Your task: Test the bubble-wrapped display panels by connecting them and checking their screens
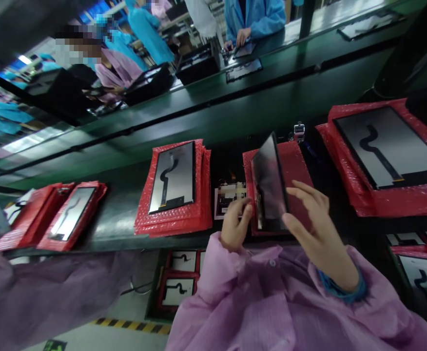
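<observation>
1. So, the screen (271,183) is mid-tabletop (120,214), tipped up steeply over some red wrap (298,163).
2. The right hand (318,222) has it by the edge: thumb low, fingers a bit higher, clamped on the rim. My guess is that's to avoid smudging the face and stop it flopping over.
3. The left hand (235,225) is down by the wrap's near left side, fingers curled close to the thumb. Honestly can't tell if they're pinching anything; might just be steadying the bottom.
4. The left pile (175,178) and right pile (391,146) both have a screen lying flat on red bubble wrap, dark ribbon up. Padding's probably there against scratches.
5. A little metal gadget (299,131) sits behind the wrap, handily clear of both hands.
</observation>
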Tool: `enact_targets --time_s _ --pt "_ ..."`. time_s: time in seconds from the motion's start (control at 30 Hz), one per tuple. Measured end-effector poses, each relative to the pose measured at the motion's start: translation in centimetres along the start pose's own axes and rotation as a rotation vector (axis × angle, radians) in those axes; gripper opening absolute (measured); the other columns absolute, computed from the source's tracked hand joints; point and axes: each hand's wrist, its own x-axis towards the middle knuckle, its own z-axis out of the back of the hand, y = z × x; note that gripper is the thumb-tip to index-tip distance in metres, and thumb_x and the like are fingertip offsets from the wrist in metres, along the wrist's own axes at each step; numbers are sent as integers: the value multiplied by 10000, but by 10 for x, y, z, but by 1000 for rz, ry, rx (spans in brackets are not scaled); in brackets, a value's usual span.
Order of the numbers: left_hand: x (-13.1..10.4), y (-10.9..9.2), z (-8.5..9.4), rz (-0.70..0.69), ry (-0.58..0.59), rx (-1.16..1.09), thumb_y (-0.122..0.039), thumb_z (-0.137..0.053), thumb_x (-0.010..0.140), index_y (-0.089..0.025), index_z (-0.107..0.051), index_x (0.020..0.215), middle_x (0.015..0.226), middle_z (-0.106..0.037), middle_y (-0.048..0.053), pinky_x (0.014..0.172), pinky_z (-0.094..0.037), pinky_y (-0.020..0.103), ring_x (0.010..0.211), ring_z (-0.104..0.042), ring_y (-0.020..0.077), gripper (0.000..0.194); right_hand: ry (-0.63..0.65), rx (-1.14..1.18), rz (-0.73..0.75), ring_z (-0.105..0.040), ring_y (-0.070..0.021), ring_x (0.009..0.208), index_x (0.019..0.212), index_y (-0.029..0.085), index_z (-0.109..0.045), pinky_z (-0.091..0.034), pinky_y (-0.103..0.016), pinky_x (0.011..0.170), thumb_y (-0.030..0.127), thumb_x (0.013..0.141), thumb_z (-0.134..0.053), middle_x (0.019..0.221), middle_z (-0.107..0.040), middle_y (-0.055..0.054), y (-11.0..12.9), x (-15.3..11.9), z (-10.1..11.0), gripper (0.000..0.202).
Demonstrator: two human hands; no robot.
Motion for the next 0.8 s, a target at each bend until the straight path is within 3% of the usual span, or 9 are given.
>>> enact_targets --time_s 0.07,0.13,0.23,0.37,0.47,0.53,0.6,0.7,0.8 --pt "14 -10 5 23 -192 -190 -514 -468 1016 -201 -703 1088 1167 -730 105 1059 -510 417 1159 -663 243 398 79 85 77 -482 -289 1338 1379 232 -514 -445 -488 1104 439 1005 -494 1440 -529 -128 19 7 -11 428" --pt "28 -21 8 28 -253 -412 -545 -439 1014 -218 -662 1214 1321 -677 97 1134 -463 415 1296 -604 243 445 172 194 145 -456 -272 1373 1416 223 -488 -438 -470 1128 459 1014 -481 1476 -503 -124 27 10 -25 467" --pt "42 -33 12 95 -129 -660 -577 -383 1009 -250 -541 1420 1525 -544 65 1191 -421 412 1444 -479 243 548 192 336 115 -470 -241 1361 1401 235 -500 -440 -453 1134 461 1042 -417 1447 -537 -107 23 8 -52 432" --pt "47 -39 19 189 -32 -727 -508 -461 986 -265 -441 1510 1596 -463 41 1226 -386 433 1482 -433 240 578 97 250 -116 -498 -291 1282 1375 200 -498 -421 -562 1114 516 1044 -355 1345 -598 -143 7 1 -83 480" --pt "46 -38 22 193 -36 -670 -504 -507 963 -261 -512 1452 1550 -516 52 1207 -406 454 1484 -429 256 546 187 256 -61 -484 -311 1293 1418 166 -452 -407 -577 1123 597 1015 -379 1365 -576 -172 5 -3 -89 594" --pt "47 -36 23 226 -79 -679 -540 -554 927 -250 -588 1367 1489 -576 74 1159 -452 462 1439 -486 283 529 255 400 61 -471 -284 1332 1464 173 -398 -416 -518 1142 630 1005 -384 1412 -542 -164 8 -4 -85 648" --pt "48 -34 24 304 -135 -762 -540 -634 862 -247 -637 1287 1404 -644 87 1098 -498 457 1364 -560 304 516 265 524 90 -457 -258 1360 1479 203 -386 -411 -475 1157 619 1013 -374 1440 -522 -143 8 -4 -80 625" --pt "49 -27 26 422 -218 -940 -439 -735 758 -231 -679 1170 1234 -727 79 999 -551 420 1248 -640 314 464 209 465 -126 -454 -267 1349 1419 222 -475 -369 -503 1174 585 1012 -394 1414 -543 -130 -2 -2 -80 551" --pt "42 -18 33 425 -299 -982 -395 -737 767 -199 -699 1037 1086 -756 72 909 -578 393 1116 -692 305 336 211 361 -308 -415 -308 1379 1423 180 -491 -294 -557 1206 650 965 -415 1445 -526 -153 -18 -1 -86 660"
